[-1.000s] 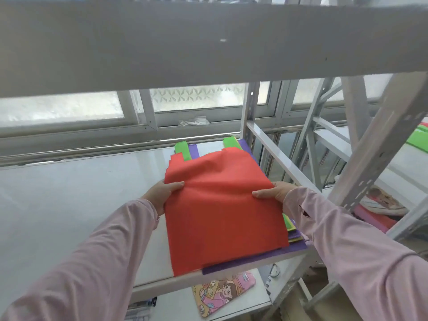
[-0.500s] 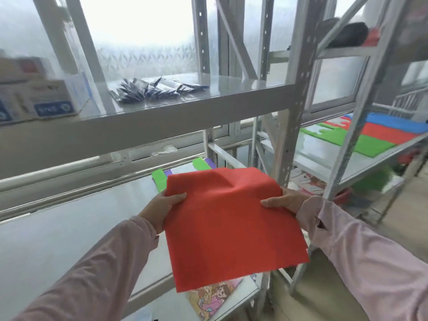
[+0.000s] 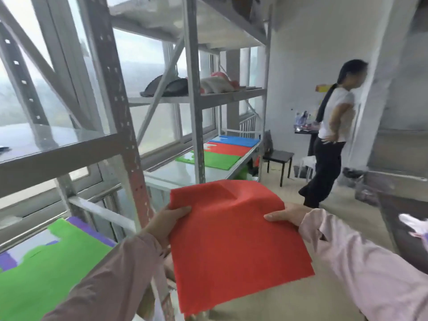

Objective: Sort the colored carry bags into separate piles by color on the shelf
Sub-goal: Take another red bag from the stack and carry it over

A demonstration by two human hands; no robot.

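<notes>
1. Firstly, at far left, a flat green fabric carry bag (image 3: pixel 46 262) lay on the near grey metal shelf (image 3: pixel 34 247). It sat on top of a purple fabric carry bag (image 3: pixel 90 229), whose edges showed along its far side.
2. A perforated grey steel upright (image 3: pixel 120 135) stood just right of that stack.
3. The left hand (image 3: pixel 166 222) gripped the left edge of a flat red fabric carry bag (image 3: pixel 231 239). The thumb lay on top, pinching the cloth. The other fingers were under the bag and hidden, so their spread could not be told.
4. The red bag was held in the air in front of the rack, resting on neither shelf. It was roughly level, with a crease near its far edge.
5. On the far grey shelf (image 3: pixel 180 172) lay three separate piles just beside one another: a green pile (image 3: pixel 215 159) nearest, then a red pile (image 3: pixel 229 148), then a blue pile (image 3: pixel 238 140) farthest.
6. The right hand (image 3: pixel 287 214) pinched the right edge of the red bag, with one digit on top. The remaining fingers were hidden beneath.
7. A small black table (image 3: pixel 278 156) stood on the floor past the far shelf.
8. At far right, a person in a white top and dark trousers (image 3: pixel 333 126) stood well apart from the bags.
</notes>
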